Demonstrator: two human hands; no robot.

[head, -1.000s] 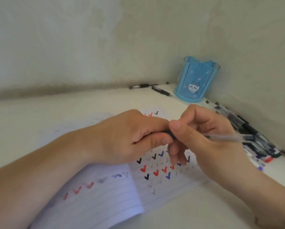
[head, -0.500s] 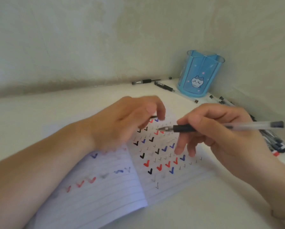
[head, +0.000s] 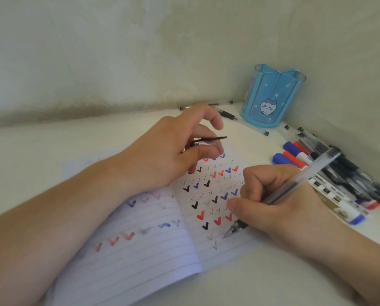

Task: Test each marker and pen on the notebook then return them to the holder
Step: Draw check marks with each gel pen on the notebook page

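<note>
Head view: your right hand grips a clear gel pen, tip at the open notebook on the tabletop. Your left hand pinches the black pen cap above the page. Blue holder stands in the corner, well apart.

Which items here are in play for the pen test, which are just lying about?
In play:
- clear-barrelled gel pen, gripped by right hand
- black pen cap, held by left hand
- open lined notebook
- blue plastic holder

Lying about:
- pile of markers and pens
- two loose pens by the wall
</note>
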